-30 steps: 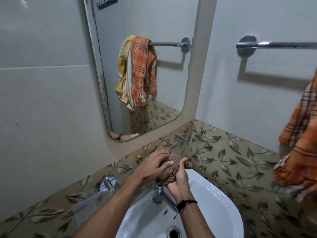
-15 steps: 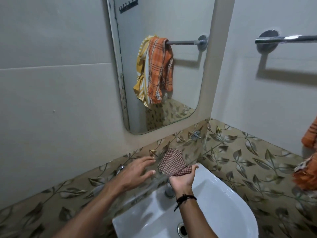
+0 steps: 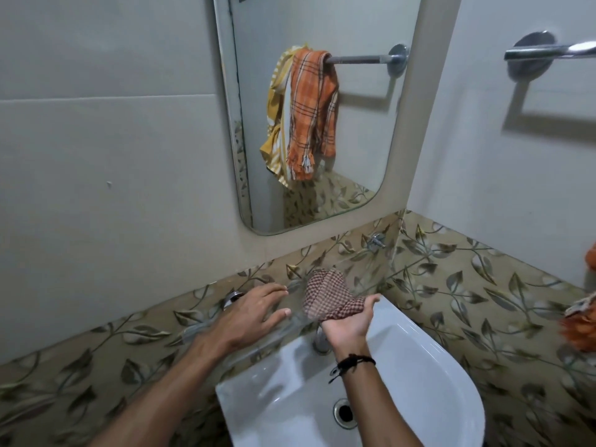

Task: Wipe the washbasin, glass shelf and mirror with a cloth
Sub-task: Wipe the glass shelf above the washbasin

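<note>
Leaning over the washbasin (image 3: 429, 375), the person seems about to wipe the glass shelf (image 3: 296, 319): press the cloth (image 3: 325, 293) flat and sweep lengthwise. The left hand (image 3: 248, 312) hovers open, fingers straight, over the glass. The right hand (image 3: 346, 321), palm up, grips the cloth, bunched above its fingers, below the mirror (image 3: 322, 130).

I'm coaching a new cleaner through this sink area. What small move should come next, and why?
Probably turn the right hand over and bring the checked cloth down onto the glass shelf. The cloth sits bunched in the upturned palm, close to the shelf but not yet pressed flat, while the left hand is spread open beside it.
</note>
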The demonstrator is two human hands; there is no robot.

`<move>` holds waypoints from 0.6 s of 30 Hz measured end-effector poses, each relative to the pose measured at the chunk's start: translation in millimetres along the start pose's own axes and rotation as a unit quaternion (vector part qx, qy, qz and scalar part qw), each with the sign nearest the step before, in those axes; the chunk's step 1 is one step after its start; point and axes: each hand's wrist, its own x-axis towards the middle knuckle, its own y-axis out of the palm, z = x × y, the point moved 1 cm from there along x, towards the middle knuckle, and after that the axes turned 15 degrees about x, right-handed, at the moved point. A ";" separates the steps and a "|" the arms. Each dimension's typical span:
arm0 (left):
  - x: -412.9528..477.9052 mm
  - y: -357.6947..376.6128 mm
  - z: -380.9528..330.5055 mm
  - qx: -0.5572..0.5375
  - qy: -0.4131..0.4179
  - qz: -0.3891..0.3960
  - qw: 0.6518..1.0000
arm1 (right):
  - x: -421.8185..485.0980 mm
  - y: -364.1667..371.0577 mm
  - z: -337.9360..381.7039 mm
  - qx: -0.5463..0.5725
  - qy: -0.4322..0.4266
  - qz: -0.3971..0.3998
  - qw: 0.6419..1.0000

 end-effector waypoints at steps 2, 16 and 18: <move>1.1 -0.9 -1.9 0.005 0.004 -0.004 1.000 | -17.1 -7.7 -21.2 -0.017 0.050 0.015 0.998; -1.3 0.6 -0.3 0.009 0.006 -0.044 0.999 | -15.2 22.3 22.5 -0.159 -0.158 -0.008 0.975; -0.8 2.1 1.1 0.006 0.008 -0.046 0.999 | -0.9 31.6 19.2 -0.318 -0.213 -0.077 0.921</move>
